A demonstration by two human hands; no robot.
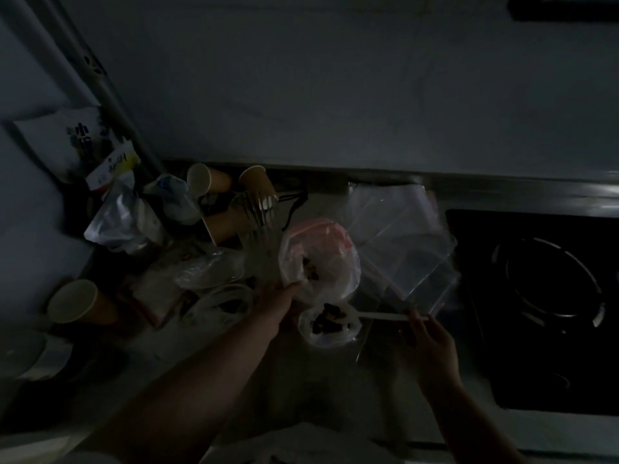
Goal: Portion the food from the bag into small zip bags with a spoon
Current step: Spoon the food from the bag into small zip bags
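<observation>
The scene is very dark. A pale plastic food bag [331, 252] with a pinkish top stands open on the counter, dark pieces showing inside. My left hand [279, 299] grips its lower left edge. Just in front lies a small zip bag [330, 326] holding dark food pieces. My right hand [432, 336] holds the handle of a white spoon [382, 316], whose bowl rests over the small bag's mouth. A stack of clear empty zip bags [402, 242] lies to the right of the food bag.
A black gas hob [542, 306] fills the right side. Several paper cups [209, 182] and crumpled plastic bags [124, 219] crowd the left, with another cup [75, 301] nearer the front. A printed packet [83, 142] leans on the wall beside a pipe.
</observation>
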